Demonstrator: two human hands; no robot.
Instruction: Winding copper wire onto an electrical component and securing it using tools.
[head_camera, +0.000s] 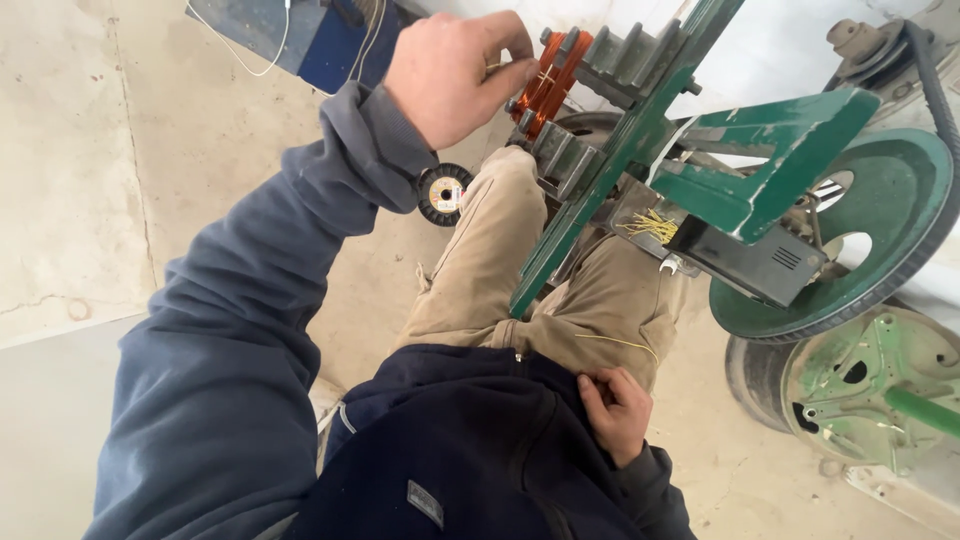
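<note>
Orange copper coil (548, 80) sits clamped between grey stepped formers (600, 60) on the green winding machine (640, 140), top centre. Our left hand (455, 75) has fingers pinched together on thin wire at the coil; right hand (615, 410) rests on our lap, fingers curled on a wire strand (620, 342). We judge winding underway; steady wire tension needed. Spool (444, 193) lies on the floor.

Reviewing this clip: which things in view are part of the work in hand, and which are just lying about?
In hand:
- left hand pinching at the orange wire coil
- grey stepped former on the green frame
- right hand holding a thin yellow strand on the lap

Lying about:
- wire spool on the floor
- green belt wheel
- blue box
</note>
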